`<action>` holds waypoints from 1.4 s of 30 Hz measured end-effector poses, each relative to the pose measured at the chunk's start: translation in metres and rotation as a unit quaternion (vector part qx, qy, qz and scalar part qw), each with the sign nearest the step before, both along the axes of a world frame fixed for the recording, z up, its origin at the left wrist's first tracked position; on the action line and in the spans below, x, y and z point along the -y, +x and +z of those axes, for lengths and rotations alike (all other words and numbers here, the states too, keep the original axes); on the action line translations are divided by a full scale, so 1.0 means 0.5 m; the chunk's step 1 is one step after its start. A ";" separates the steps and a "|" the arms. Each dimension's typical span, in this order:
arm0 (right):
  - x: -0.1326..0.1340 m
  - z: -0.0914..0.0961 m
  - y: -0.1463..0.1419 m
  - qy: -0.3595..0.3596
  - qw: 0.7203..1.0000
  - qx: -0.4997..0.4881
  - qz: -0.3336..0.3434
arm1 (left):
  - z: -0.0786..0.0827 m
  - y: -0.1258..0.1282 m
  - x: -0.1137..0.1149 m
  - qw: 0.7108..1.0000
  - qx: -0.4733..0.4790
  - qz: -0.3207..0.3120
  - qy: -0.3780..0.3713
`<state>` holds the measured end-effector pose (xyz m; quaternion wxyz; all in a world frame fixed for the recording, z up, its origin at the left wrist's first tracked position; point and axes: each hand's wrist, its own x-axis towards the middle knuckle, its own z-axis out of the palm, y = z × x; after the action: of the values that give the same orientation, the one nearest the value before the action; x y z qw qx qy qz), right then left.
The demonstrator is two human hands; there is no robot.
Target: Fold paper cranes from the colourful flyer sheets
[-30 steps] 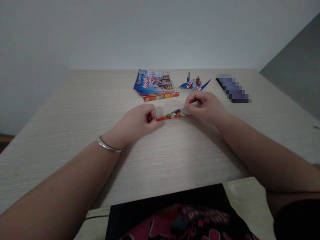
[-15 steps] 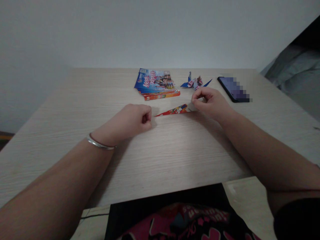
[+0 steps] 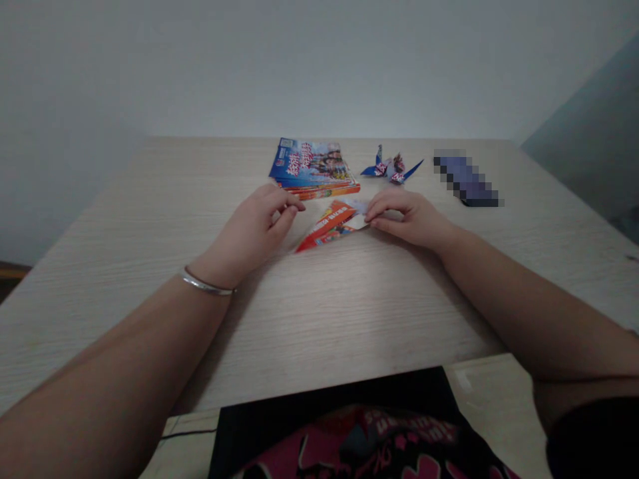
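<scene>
A: Where is the folded paper (image 3: 329, 227) located, with the leaflet stack (image 3: 312, 165) taken as landmark?

B: It is found just on the near side of the stack, apart from it, with its red point directed left and toward the viewer.

A: How is it held?

B: Its right end is pinched between thumb and fingers of the right hand (image 3: 410, 218). By the left hand (image 3: 257, 219), near the stack's near left corner, nothing is seen to be grasped; its fingers are loosely bent.

A: What handling is to be expected?

B: Very light weight, springy creases and a somewhat slick printed face may be assumed; tearing is risked. The layered edges are best pinched, the thin point spared.

A: And farther out?

B: To the stack's right, a blue origami crane (image 3: 391, 170) is shown, then a phone (image 3: 469, 178).
</scene>
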<state>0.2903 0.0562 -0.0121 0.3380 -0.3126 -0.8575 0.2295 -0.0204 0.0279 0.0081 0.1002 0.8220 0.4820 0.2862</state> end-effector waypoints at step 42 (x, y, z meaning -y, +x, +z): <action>0.043 0.073 -0.026 0.015 0.968 0.249 -0.013 | 0.040 0.032 0.082 0.949 -0.280 -0.136 0.045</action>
<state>0.2775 0.0346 0.0245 0.1216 -0.3655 -0.9141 0.1269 -0.0044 -0.0129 0.0280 -0.0382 0.9307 0.3604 0.0496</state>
